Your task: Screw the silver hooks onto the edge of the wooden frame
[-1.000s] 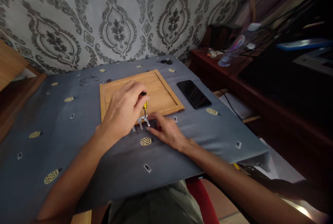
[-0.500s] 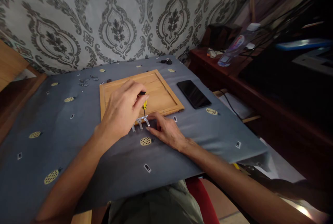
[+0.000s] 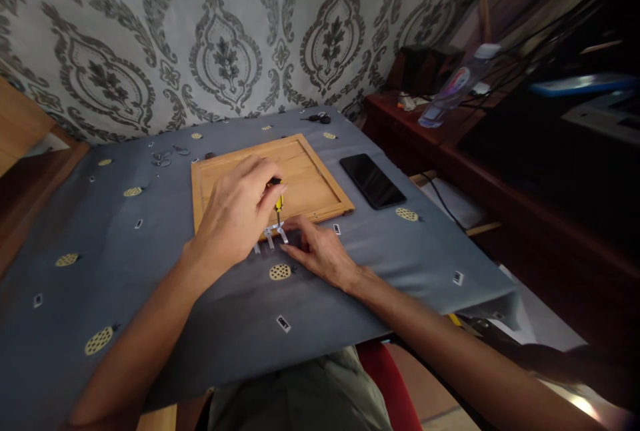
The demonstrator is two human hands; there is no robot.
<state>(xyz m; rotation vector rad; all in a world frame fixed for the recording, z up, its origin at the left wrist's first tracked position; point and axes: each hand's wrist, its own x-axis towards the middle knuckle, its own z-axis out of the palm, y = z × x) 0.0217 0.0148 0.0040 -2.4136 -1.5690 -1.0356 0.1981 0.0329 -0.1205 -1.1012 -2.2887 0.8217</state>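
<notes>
A wooden framed panel (image 3: pixel 310 177) lies flat on a table under a grey cloth (image 3: pixel 150 271). My left hand (image 3: pixel 235 214) is closed around a small screwdriver with a yellow and black handle (image 3: pixel 278 201), held upright with its tip down on a small metal bracket (image 3: pixel 275 231) at the panel's near edge. My right hand (image 3: pixel 320 251) rests on the cloth beside the bracket, fingers pressed against the metal piece, steadying it.
A black phone (image 3: pixel 373 181) lies right of the panel. Small metal parts (image 3: pixel 163 159) and keys (image 3: pixel 320 117) sit at the table's far side. A plastic bottle (image 3: pixel 453 87) lies on a dark wooden shelf to the right. Patterned wallpaper behind.
Almost nothing differs; my left hand's fingers shift very slightly on the screwdriver handle, and my right hand stays in place.
</notes>
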